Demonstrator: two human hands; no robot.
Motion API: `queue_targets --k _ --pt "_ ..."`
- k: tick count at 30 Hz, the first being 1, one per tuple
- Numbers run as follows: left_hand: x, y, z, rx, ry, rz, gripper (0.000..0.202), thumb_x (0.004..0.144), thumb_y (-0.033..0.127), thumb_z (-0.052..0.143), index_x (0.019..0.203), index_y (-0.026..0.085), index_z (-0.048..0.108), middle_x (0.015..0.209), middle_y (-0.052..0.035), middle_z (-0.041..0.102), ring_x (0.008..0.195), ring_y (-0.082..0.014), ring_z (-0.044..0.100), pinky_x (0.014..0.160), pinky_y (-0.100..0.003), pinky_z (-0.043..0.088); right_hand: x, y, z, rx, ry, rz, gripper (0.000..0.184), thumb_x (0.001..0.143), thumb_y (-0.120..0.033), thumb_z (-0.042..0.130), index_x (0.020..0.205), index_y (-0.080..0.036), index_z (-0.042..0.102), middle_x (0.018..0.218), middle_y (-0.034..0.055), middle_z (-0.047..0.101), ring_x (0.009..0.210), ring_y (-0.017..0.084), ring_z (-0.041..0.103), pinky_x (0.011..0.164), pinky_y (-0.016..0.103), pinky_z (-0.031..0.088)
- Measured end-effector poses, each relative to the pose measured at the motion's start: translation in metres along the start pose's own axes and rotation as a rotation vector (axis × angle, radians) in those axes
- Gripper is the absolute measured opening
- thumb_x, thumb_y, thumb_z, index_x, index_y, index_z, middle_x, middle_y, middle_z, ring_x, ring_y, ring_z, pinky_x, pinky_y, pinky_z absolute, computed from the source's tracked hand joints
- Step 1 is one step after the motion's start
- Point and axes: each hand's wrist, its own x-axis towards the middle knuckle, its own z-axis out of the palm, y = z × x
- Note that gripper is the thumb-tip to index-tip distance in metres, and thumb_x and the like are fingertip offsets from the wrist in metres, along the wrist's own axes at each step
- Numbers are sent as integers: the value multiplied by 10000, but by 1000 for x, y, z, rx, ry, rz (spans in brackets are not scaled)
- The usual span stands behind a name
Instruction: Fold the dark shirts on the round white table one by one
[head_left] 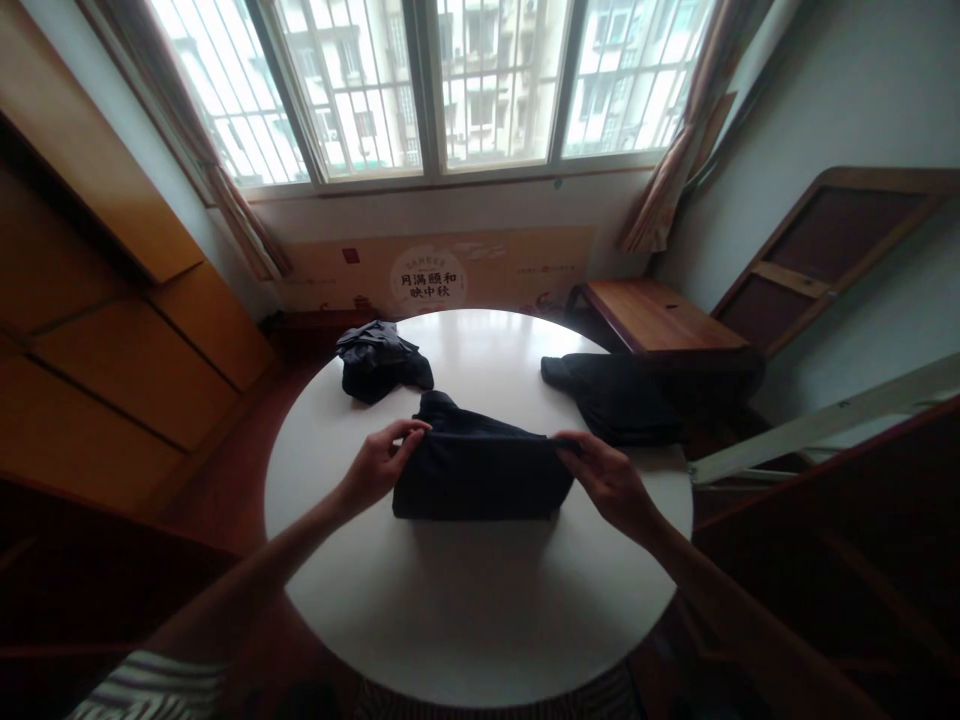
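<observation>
A dark folded garment (480, 472) lies in the middle of a round white table (465, 590). My left hand (379, 462) pinches its upper left corner, fingers closed on the cloth. My right hand (611, 480) grips the upper right corner the same way. The top edge of the garment is stretched between both hands and lifted slightly off the table.
A crumpled dark garment (379, 362) sits at the table's far left. Another dark garment (611, 395) lies at the far right edge. A wooden bench (660, 315) stands beyond the table, wooden cabinets (112, 330) at left, a window (450, 80) ahead.
</observation>
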Motion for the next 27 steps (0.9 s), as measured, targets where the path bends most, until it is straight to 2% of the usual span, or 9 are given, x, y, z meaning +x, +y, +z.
queue_targets --k 3,6,10,14,15,17,20,23,27 --pt "46 -30 11 -27 42 -52 423 883 544 584 974 148 700 922 -87 732 797 -211 699 641 -267 546 45 24 17 172 -32 235 424 866 -514 576 1115 -171 601 804 40 654 621 156 602 503 249 480" --pt "71 -53 16 50 61 -71 444 835 575 612 898 147 711 897 -103 739 820 -235 703 687 -308 557 70 46 26 151 -110 349 482 839 -497 590 1185 -162 562 765 25 644 539 136 542 431 229 423" --pt "74 -58 13 221 65 -43 360 878 493 593 865 154 714 853 -90 735 795 -232 699 722 -334 557 79 61 27 -10 -153 295 402 898 -396 514 1221 -161 555 822 56 677 603 166 595 501 256 468" --pt "63 -34 15 532 149 133 206 919 303 579 969 154 713 1024 -113 709 943 -252 677 908 -404 522 79 52 30 -384 -45 104 375 944 -332 464 1239 -126 570 972 139 695 813 247 672 746 367 532" --pt "60 -26 18 574 119 215 214 937 270 548 1029 158 705 1112 -121 690 1032 -254 653 969 -413 495 79 45 33 -495 -24 22 380 957 -328 451 1246 -116 576 1045 167 686 902 272 669 821 399 522" --pt "53 -14 29 600 -71 372 301 983 257 471 1210 172 649 1311 -118 616 1229 -250 560 1079 -422 420 77 29 43 -662 -67 -164 403 982 -338 428 1275 -110 583 1209 199 642 1107 309 612 979 460 457" --pt "41 -11 50 641 -390 423 465 1031 350 377 1450 164 450 1514 -117 440 1416 -264 374 1164 -474 301 71 13 60 -730 -325 -335 481 1007 -418 405 1389 -153 530 1422 154 538 1338 307 458 1134 501 308" --pt "30 -19 60 717 -489 347 568 1044 437 296 1519 127 329 1573 -135 328 1473 -280 258 1189 -507 223 61 19 68 -735 -507 -293 581 1001 -542 371 1493 -236 419 1549 85 396 1431 301 339 1159 526 264" --pt "15 -22 52 759 -514 339 690 999 565 350 1535 134 296 1597 -152 256 1484 -306 217 1195 -507 212 45 45 53 -789 -484 -173 586 1022 -528 286 1530 -242 344 1594 78 289 1465 281 273 1160 552 241"
